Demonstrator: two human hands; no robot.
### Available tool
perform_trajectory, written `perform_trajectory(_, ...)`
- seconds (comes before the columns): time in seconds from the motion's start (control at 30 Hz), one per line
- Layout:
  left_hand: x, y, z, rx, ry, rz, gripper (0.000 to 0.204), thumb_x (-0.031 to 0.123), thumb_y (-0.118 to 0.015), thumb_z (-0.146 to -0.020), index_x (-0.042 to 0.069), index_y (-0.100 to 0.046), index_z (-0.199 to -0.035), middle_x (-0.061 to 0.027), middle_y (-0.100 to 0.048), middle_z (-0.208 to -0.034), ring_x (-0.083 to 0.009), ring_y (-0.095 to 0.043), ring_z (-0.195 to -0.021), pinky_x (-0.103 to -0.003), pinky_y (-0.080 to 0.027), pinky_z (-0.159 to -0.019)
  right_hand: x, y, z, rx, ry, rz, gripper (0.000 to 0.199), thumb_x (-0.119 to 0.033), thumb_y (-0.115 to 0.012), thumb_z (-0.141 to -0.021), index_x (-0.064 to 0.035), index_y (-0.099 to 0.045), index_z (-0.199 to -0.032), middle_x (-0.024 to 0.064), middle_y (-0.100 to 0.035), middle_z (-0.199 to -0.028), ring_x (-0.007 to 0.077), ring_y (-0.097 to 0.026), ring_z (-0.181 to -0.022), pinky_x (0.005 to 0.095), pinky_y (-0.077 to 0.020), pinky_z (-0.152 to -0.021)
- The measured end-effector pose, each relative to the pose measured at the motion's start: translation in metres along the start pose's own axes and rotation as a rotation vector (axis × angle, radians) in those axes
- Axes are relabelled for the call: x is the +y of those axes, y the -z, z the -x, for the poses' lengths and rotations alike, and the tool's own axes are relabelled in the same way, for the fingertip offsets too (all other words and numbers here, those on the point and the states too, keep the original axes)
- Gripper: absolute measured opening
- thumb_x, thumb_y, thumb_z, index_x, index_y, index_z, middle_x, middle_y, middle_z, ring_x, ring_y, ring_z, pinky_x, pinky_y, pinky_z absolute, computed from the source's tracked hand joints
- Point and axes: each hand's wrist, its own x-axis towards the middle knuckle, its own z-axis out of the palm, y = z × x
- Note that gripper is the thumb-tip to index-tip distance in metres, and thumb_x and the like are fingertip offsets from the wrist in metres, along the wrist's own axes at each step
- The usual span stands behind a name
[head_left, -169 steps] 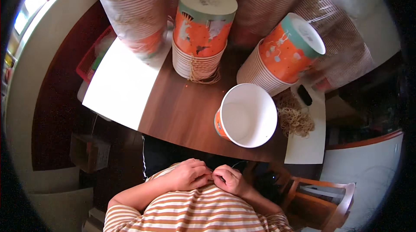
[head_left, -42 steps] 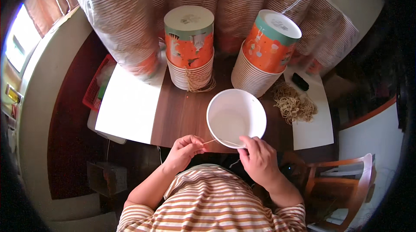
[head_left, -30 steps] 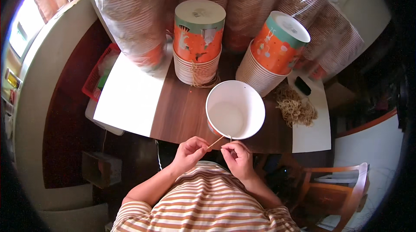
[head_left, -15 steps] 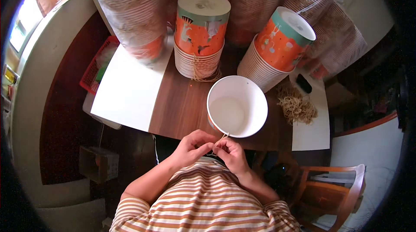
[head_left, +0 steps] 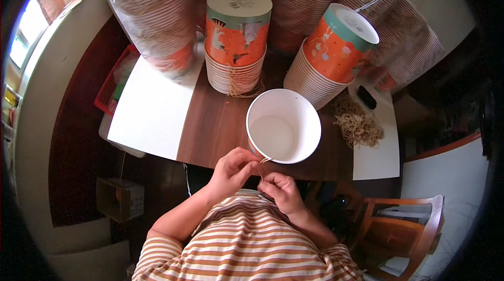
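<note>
Both hands, left hand (head_left: pixel 233 168) and right hand (head_left: pixel 281 190), pinch a thin tan string (head_left: pixel 264 160) at the near rim of the white round paper bucket (head_left: pixel 283 126) on the bench (head_left: pixel 220 123).

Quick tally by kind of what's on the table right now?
Open paper tub: 1
Tub stacks: 2
White sheets: 2
String pile: 1
Small black thing: 1
Total: 7
</note>
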Motion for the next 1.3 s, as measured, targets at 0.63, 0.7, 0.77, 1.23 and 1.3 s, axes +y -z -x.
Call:
perform_trajectory(0.63, 0.040, 0.010, -0.014, -0.190, -0.565, -0.236, 0.003, 0.001, -0.059, -0.085, 0.000, -0.059, -0.087, -0.0139, -0.062, -0.098, -0.0214, -0.061, -0.091, -0.030, -0.051, -0.073, -0.054, 0.007, 0.029, 0.293, 0.443, 0.404, 0.020, -0.007, -0.059, -0.088, 0.0006, -0.053, -0.105, 0.0057, -0.062, -0.080, 0.0079, -0.057, -0.067, 0.0225, -0.0479, -0.062)
perform_trajectory(0.7, 0.044, 0.001, -0.016, -0.171, -0.327, 0.041, 0.006, 0.004, -0.055, -0.090, -0.001, -0.058, -0.093, -0.0118, -0.064, -0.095, -0.0176, -0.061, -0.091, -0.028, -0.051, -0.076, -0.067, 0.006, 0.027, 0.343, 0.569, 0.536, 0.018, -0.003, -0.057, -0.088, 0.0009, -0.054, -0.105, 0.0084, -0.063, -0.080, 0.0119, -0.061, -0.068, 0.0248, -0.0495, -0.062)
perform_trajectory(0.77, 0.050, -0.005, -0.013, -0.193, -0.154, 0.208, 0.011, 0.007, -0.052, -0.093, -0.002, -0.057, -0.094, -0.0089, -0.065, -0.092, -0.0153, -0.061, -0.089, -0.027, -0.051, -0.078, -0.080, 0.004, 0.024, 0.390, 0.701, 0.763, 0.016, -0.001, -0.056, -0.088, 0.0005, -0.055, -0.103, 0.0098, -0.064, -0.079, 0.0161, -0.063, -0.068, 0.0263, -0.0505, -0.062)
perform_trajectory(1.23, 0.030, 0.004, -0.036, 0.052, 0.069, 0.513, 0.009, 0.007, -0.053, -0.092, 0.000, -0.058, -0.094, -0.0108, -0.066, -0.085, -0.0136, -0.064, -0.076, -0.024, -0.051, -0.069, -0.072, 0.001, -0.039, 0.327, 0.793, 0.556, 0.012, -0.002, -0.059, -0.086, -0.0022, -0.059, -0.098, 0.0083, -0.064, -0.079, 0.0135, -0.062, -0.068, 0.0251, -0.0495, -0.060)
perform_trajectory(1.3, 0.029, 0.005, -0.035, 0.031, 0.034, 0.423, 0.009, 0.007, -0.055, -0.092, 0.000, -0.060, -0.092, -0.0089, -0.066, -0.083, -0.0110, -0.062, -0.073, -0.021, -0.049, -0.065, -0.082, 0.000, -0.030, 0.335, 0.816, 0.707, 0.014, -0.001, -0.061, -0.084, -0.0030, -0.059, -0.098, 0.0090, -0.063, -0.079, 0.0144, -0.062, -0.065, 0.0254, -0.0490, -0.059)
